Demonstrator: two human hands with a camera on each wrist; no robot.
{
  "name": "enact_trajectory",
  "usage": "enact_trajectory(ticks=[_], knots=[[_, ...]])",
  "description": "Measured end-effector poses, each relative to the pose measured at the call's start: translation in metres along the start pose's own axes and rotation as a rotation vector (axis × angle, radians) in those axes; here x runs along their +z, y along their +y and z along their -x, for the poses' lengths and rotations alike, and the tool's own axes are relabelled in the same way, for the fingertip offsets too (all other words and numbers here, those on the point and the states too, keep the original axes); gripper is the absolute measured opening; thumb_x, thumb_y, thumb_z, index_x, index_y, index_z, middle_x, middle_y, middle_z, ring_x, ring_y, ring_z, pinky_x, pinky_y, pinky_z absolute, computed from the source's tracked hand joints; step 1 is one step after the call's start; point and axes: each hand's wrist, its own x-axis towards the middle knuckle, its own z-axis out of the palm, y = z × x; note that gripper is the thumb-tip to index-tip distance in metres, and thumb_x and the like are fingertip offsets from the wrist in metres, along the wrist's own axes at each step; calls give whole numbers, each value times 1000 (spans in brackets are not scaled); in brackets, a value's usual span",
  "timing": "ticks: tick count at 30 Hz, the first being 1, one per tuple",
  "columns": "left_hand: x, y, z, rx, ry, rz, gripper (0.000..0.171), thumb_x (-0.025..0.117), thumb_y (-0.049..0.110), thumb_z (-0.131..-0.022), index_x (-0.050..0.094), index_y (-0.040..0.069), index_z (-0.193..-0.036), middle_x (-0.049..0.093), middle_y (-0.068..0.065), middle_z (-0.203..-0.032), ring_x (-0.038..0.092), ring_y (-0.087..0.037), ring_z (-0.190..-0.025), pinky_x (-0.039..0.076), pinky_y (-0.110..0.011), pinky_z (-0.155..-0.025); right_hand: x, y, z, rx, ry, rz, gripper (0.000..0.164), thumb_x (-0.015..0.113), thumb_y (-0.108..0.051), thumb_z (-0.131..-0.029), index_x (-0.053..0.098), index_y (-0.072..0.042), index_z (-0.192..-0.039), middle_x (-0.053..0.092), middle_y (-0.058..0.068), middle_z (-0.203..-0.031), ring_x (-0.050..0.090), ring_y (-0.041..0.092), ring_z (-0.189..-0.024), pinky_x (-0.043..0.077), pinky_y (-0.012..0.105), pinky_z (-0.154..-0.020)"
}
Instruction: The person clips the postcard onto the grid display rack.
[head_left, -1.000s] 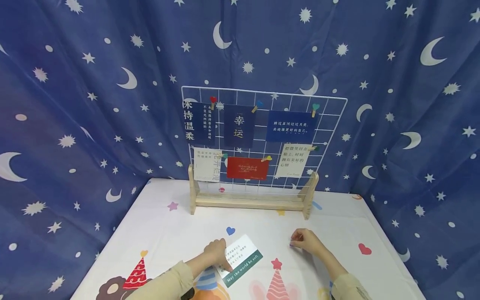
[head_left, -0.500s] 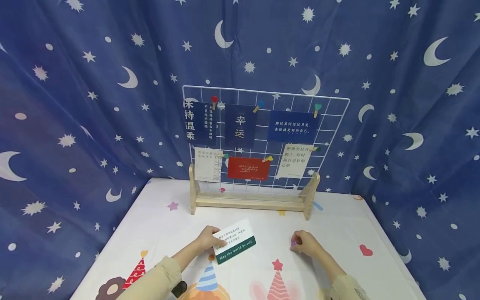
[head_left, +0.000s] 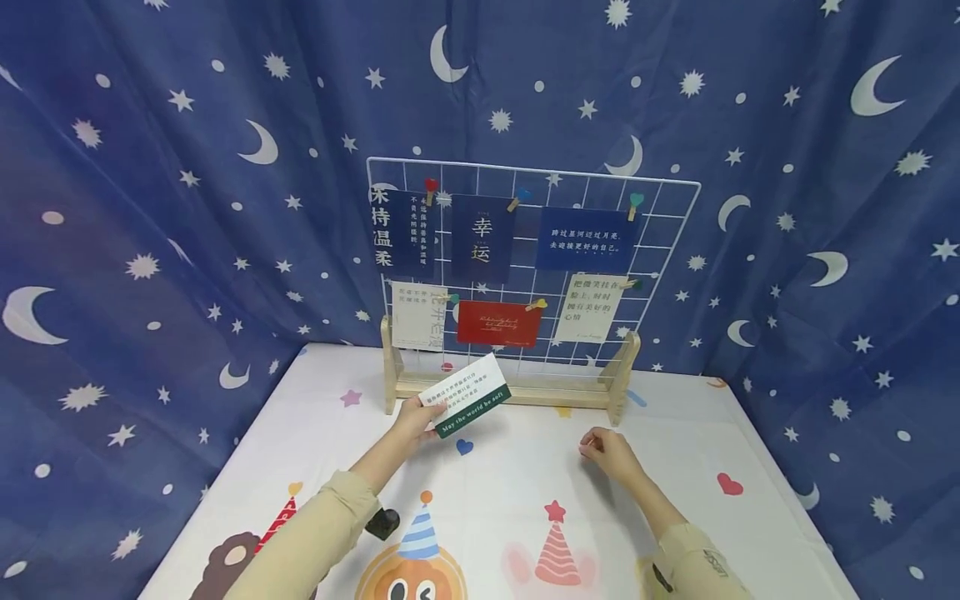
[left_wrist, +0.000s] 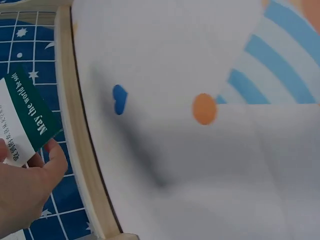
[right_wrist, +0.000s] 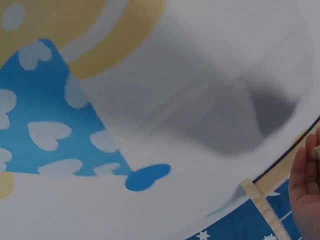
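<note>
My left hand [head_left: 411,422] pinches a white and green postcard [head_left: 471,395] by its left end, with printed text and "May the world be soft" on it. The card is tilted and raised above the table, before the rack's lower left part. In the left wrist view, thumb and fingers [left_wrist: 56,162] grip the card's edge. My right hand [head_left: 613,454] is above the table in front of the rack's right foot, fingers curled. The right wrist view shows the wooden end of a small clothespin [right_wrist: 316,153] between its fingers; most of it is hidden.
A white wire grid rack [head_left: 581,173] on a wooden base [head_left: 517,392] stands at the back. Blue, white and red cards, such as a red card [head_left: 498,323], hang on it with heart-topped clothespins. A printed white cloth [head_left: 517,467] covers the table. Blue star-patterned curtains [head_left: 300,75] surround it.
My left hand has lifted the postcard off the table and carried it forward toward the rack. The right hand has moved slightly forward; the purple piece seen in its fingers is now hidden in the head view.
</note>
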Motion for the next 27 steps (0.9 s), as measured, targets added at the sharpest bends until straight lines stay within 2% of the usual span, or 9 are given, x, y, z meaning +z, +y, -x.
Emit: enact_trajectory(ticks=[3, 6, 10, 15, 18, 22, 24, 27], knots=[[1, 10, -6, 2, 33, -3, 32, 56, 3, -91, 53, -2, -122, 61, -18, -120, 63, -23, -97, 51, -43, -92, -1, -2, -5, -52, -30, -37, 11, 65, 2, -84, 65, 8, -92, 68, 14, -76, 60, 11, -65, 51, 20, -58], [3, 17, -10, 13, 46, -1, 33, 57, 1, -90, 53, -3, -123, 61, -19, -119, 63, -20, -93, 52, -41, -92, 0, -4, -7, -69, -52, -42, 11, 63, 2, -85, 67, 9, -93, 70, 17, -85, 65, 16, -71, 53, 20, -63], [10, 23, -14, 35, 51, 7, 34, 59, 1, -89, 55, -3, -122, 61, -19, -120, 63, -13, -85, 54, -36, -88, -2, -6, -9, -89, -46, -48, 9, 64, 0, -84, 68, 6, -90, 70, 16, -86, 63, 16, -73, 52, 20, -65], [18, 28, -12, 90, 53, -10, 33, 58, 5, -91, 57, -5, -122, 63, -21, -118, 63, -7, -75, 56, -26, -77, -5, -6, -12, -152, -47, -101, 11, 67, -2, -83, 69, 6, -91, 67, 15, -84, 55, 7, -71, 48, 19, -62], [21, 30, -11, 112, 68, -37, 31, 57, 7, -92, 57, -6, -120, 65, -22, -115, 67, -13, -77, 56, -27, -76, -6, -8, -14, -167, -63, -150, 14, 67, -3, -84, 68, 9, -93, 68, 18, -85, 53, 2, -68, 48, 18, -61], [26, 32, -14, 127, 91, -70, 32, 53, 5, -93, 55, -7, -123, 63, -23, -117, 66, -27, -98, 54, -33, -86, -6, -10, -18, -185, -67, -196, 17, 65, -1, -84, 66, 13, -94, 68, 23, -87, 55, 0, -66, 50, 17, -59], [31, 32, -16, 127, 94, -77, 33, 51, 3, -94, 53, -7, -125, 61, -24, -120, 63, -32, -106, 52, -37, -90, -6, -10, -19, -190, -54, -199, 17, 64, 1, -85, 65, 15, -95, 68, 25, -88, 58, 2, -68, 51, 17, -60], [37, 33, -16, 95, 85, -89, 35, 49, 2, -94, 51, -3, -129, 60, -23, -122, 62, -33, -105, 52, -42, -89, -7, -11, -21, -188, -30, -188, 17, 63, 4, -85, 63, 17, -96, 67, 27, -90, 64, 13, -73, 53, 18, -64]])
